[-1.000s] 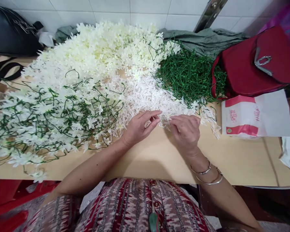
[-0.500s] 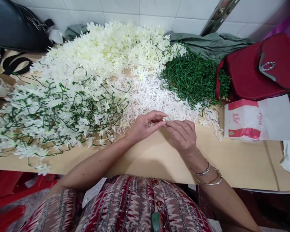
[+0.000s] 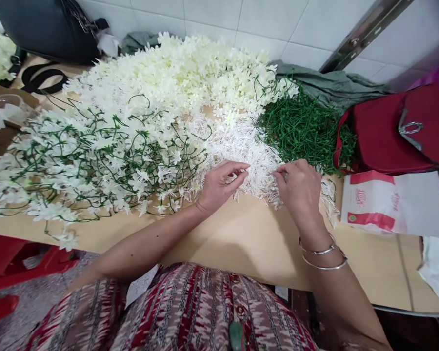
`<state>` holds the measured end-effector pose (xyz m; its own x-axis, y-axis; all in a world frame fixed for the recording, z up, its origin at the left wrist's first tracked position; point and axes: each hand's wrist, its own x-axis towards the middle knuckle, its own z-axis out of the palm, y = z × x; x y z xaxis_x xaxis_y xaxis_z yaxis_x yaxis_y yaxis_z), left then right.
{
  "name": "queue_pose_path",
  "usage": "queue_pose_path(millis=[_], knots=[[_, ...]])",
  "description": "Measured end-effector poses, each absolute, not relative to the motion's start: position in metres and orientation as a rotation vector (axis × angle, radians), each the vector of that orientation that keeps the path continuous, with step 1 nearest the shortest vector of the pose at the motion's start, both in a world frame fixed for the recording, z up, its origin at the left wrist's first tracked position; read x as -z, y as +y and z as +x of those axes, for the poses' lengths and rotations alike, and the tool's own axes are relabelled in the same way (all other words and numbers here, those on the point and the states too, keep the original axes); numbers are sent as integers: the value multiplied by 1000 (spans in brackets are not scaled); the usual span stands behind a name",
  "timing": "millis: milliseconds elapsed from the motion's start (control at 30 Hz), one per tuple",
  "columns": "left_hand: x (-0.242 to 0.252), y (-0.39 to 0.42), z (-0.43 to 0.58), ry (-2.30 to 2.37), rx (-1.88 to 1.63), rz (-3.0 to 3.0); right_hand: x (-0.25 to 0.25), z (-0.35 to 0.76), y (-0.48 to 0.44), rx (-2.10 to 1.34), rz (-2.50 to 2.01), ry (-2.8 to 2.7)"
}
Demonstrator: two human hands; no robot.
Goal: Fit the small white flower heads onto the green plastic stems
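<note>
My left hand (image 3: 222, 184) is curled in front of the white stamen pile (image 3: 237, 141). Its thumb and forefinger nearly meet at the tips; anything between them is too small to make out. To the right, my right hand (image 3: 300, 187) bends down over the front edge of that pile, thumb and fingers pinched together. What it pinches, if anything, blends with the white strands. A gap separates the two hands. Left of them spreads a heap of white artificial flowers on green stems (image 3: 95, 161). Loose cream blossoms (image 3: 190, 73) are mounded behind, and green plastic stems (image 3: 303, 126) lie at the right.
A red bag (image 3: 380, 126) stands at the right behind a red-and-white paper bag (image 3: 373, 200). A black bag (image 3: 47, 29) sits at the back left, near a clear plastic cup (image 3: 7, 109). Red stools (image 3: 29, 263) are below the table edge (image 3: 241, 243).
My hands have come apart from where they met. The right hand has moved right, down onto the white strands. The left keeps its curled pose. The camera view has tilted slightly.
</note>
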<state>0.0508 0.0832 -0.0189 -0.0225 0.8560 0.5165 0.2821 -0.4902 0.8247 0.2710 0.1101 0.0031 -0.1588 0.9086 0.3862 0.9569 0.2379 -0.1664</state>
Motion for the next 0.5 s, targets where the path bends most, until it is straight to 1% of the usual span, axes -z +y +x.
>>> queue_pose_path(millis=[100,167,233,300,400,500], knots=[[21,83,51,1223,-1527,1760,-14,257,106,172,-1683,-2069],[21,82,51,1217,-1500,1685,-23,247,94,108,-1587,-1997],[21,81,52,1195,-1476,1593,-32,236,80,-60,-1482,-1894],[21,81,53,1191,-1472,1541,-35,227,69,-301,-1442,-1796],[21,81,54,1197,-1494,1542,-31,219,61,-655,-1356,-1617],[22,82,53,1214,-1529,1582,-22,215,61,-870,-1310,-1503]])
